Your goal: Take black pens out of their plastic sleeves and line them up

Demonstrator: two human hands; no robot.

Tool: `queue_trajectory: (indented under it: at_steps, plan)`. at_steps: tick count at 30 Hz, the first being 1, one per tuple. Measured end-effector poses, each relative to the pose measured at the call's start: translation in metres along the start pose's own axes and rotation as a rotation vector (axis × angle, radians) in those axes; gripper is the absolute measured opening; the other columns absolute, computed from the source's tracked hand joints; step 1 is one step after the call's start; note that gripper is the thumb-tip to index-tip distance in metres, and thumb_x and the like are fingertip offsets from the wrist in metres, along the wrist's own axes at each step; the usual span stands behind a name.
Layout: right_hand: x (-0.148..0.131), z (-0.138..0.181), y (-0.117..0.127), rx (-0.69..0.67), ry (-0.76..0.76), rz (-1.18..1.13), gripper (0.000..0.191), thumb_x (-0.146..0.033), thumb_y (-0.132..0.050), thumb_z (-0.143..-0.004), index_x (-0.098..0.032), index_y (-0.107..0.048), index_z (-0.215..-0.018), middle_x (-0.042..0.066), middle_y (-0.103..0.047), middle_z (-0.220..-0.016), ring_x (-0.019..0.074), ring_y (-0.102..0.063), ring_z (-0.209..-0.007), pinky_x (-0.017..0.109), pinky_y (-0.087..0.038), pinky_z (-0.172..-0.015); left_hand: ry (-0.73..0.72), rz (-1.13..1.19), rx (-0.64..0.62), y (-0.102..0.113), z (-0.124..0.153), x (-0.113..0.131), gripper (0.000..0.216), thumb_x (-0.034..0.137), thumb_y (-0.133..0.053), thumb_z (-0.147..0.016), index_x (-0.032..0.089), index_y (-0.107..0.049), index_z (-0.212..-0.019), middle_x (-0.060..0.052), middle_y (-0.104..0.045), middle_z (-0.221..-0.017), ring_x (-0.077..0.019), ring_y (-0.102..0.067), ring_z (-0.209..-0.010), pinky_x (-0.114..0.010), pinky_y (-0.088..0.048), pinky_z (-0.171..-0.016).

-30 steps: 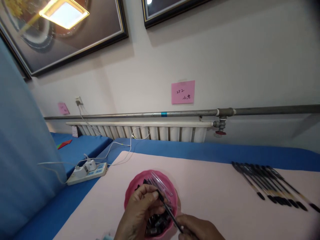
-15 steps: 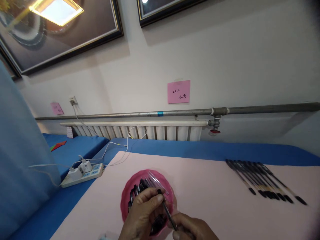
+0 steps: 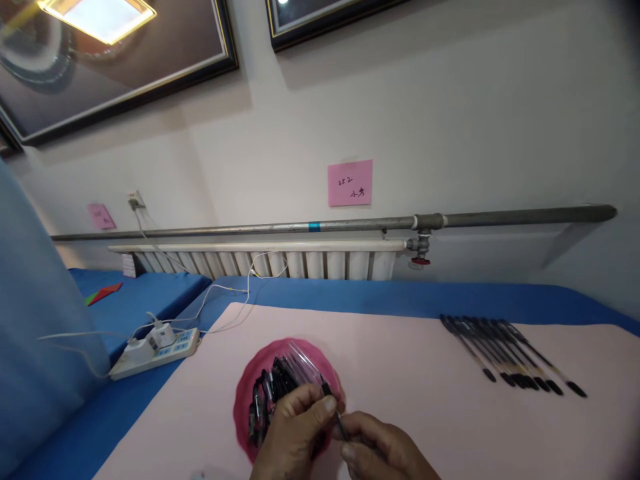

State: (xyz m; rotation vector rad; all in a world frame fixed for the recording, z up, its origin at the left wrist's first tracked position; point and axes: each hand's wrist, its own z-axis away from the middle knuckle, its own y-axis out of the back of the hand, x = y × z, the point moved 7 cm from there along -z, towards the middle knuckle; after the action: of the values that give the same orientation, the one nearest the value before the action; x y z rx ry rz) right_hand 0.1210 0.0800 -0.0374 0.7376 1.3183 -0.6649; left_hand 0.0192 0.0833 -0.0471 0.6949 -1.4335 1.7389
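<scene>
My left hand (image 3: 299, 427) is closed over the front of a pink bowl (image 3: 241, 407). Between its thumb and fingertips is the upper part of a slim dark pen (image 3: 327, 389), whose narrow black tip points up and away. My right hand (image 3: 383, 445) is closed round the pen's lower part, close beside the left hand. Fingers cover much of the pen, so its full length is hidden. Inside the bowl lie several black pen parts (image 3: 263, 400) and clear plastic tubes (image 3: 304, 363).
Several slim dark sticks with black oval ends (image 3: 507, 353) lie in a slanted row on the pink sheet (image 3: 400, 380). A power strip (image 3: 160, 353) with plugs and white cables sits at the left. A radiator (image 3: 340, 265) and pipe run along the wall behind the blue surface.
My hands have come closer together, so less of the pen shows between them. The pen's tip stands out further above my left thumb. The view has shifted slightly.
</scene>
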Motion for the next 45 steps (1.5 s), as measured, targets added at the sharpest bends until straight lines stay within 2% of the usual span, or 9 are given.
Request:
queue_trajectory:
  at_steps: [7,11,14,17,27,32,37,40,45]
  plan:
    - [-0.012,-0.003,0.006,0.124,0.017,-0.068,0.019,-0.037,-0.054,-0.072,-0.019,-0.057,-0.076,-0.006,-0.044,-0.057,0.0096,-0.041,-0.052,0.021,-0.032,-0.049,-0.028,-0.101,0.055,0.002,0.000,0.004,0.032,0.039,-0.077,-0.058,0.012,-0.066,-0.071,-0.003,-0.064,-0.060,-0.0113,-0.056,-0.056,-0.022,-0.040,-0.057]
    - [-0.009,-0.005,0.042,0.376,-0.040,-0.090,0.020,-0.039,-0.047,-0.079,-0.021,-0.054,-0.084,-0.009,-0.043,-0.051,0.0078,-0.036,-0.040,0.020,-0.026,-0.039,-0.189,-0.163,0.359,0.043,0.007,0.052,0.045,0.045,-0.073,-0.060,0.014,-0.067,-0.092,-0.010,-0.070,-0.087,-0.0182,-0.063,-0.076,-0.028,-0.047,-0.067]
    - [0.004,-0.008,0.073,0.499,-0.053,-0.077,0.017,-0.038,-0.048,-0.077,-0.022,-0.051,-0.075,-0.008,-0.046,-0.047,0.0096,-0.041,-0.039,0.020,-0.028,-0.037,-0.339,-0.177,0.568,0.081,0.020,0.092,0.040,0.040,-0.075,-0.058,0.015,-0.065,-0.088,-0.005,-0.068,-0.081,-0.0141,-0.062,-0.070,-0.026,-0.047,-0.066]
    - [0.018,-0.012,0.093,0.546,-0.068,-0.034,0.014,-0.035,-0.049,-0.075,-0.022,-0.048,-0.070,-0.006,-0.052,-0.048,0.0101,-0.040,-0.039,0.022,-0.029,-0.039,-0.367,-0.341,0.666,0.102,0.028,0.110,0.038,0.039,-0.073,-0.059,0.013,-0.065,-0.086,-0.004,-0.066,-0.077,-0.0141,-0.060,-0.069,-0.026,-0.047,-0.064]
    - [0.024,-0.013,0.098,0.532,-0.112,0.055,0.011,-0.033,-0.050,-0.073,-0.022,-0.050,-0.072,-0.003,-0.053,-0.052,0.0128,-0.044,-0.047,0.024,-0.032,-0.041,-0.334,-0.964,0.670,0.092,0.025,0.107,0.017,0.030,-0.054,-0.073,0.019,-0.065,-0.081,-0.004,-0.069,-0.080,-0.0199,-0.061,-0.076,-0.031,-0.045,-0.070]
    - [0.026,-0.014,0.098,0.509,-0.109,0.083,0.012,-0.033,-0.049,-0.074,-0.022,-0.051,-0.071,-0.003,-0.053,-0.052,0.0135,-0.044,-0.048,0.024,-0.032,-0.041,-0.311,-1.265,0.621,0.082,0.017,0.101,0.020,0.018,-0.045,-0.077,0.019,-0.064,-0.084,-0.005,-0.068,-0.085,-0.0188,-0.060,-0.081,-0.030,-0.042,-0.074]
    - [0.027,-0.016,0.098,0.486,-0.128,0.124,0.012,-0.034,-0.048,-0.074,-0.022,-0.052,-0.072,-0.003,-0.054,-0.054,0.0134,-0.046,-0.048,0.025,-0.033,-0.042,-0.336,-1.590,0.486,0.060,0.004,0.086,0.027,0.009,-0.043,-0.073,0.018,-0.066,-0.086,-0.009,-0.064,-0.097,-0.0224,-0.053,-0.095,-0.033,-0.038,-0.085]
    - [0.027,-0.016,0.097,0.482,-0.128,0.124,0.012,-0.034,-0.048,-0.075,-0.022,-0.051,-0.072,-0.004,-0.052,-0.053,0.0123,-0.042,-0.045,0.024,-0.032,-0.041,-0.257,-1.777,0.413,0.054,-0.001,0.076,0.028,0.009,-0.046,-0.069,0.016,-0.067,-0.086,-0.012,-0.062,-0.101,-0.0267,-0.051,-0.097,-0.037,-0.036,-0.087]
    - [0.020,-0.014,0.095,0.497,-0.101,0.135,0.010,-0.032,-0.048,-0.075,-0.022,-0.049,-0.072,-0.004,-0.052,-0.053,0.0129,-0.044,-0.048,0.023,-0.032,-0.041,-0.190,-1.823,0.350,0.056,-0.003,0.070,0.029,0.005,-0.045,-0.068,0.015,-0.067,-0.085,-0.012,-0.062,-0.100,-0.0243,-0.052,-0.099,-0.034,-0.036,-0.089]
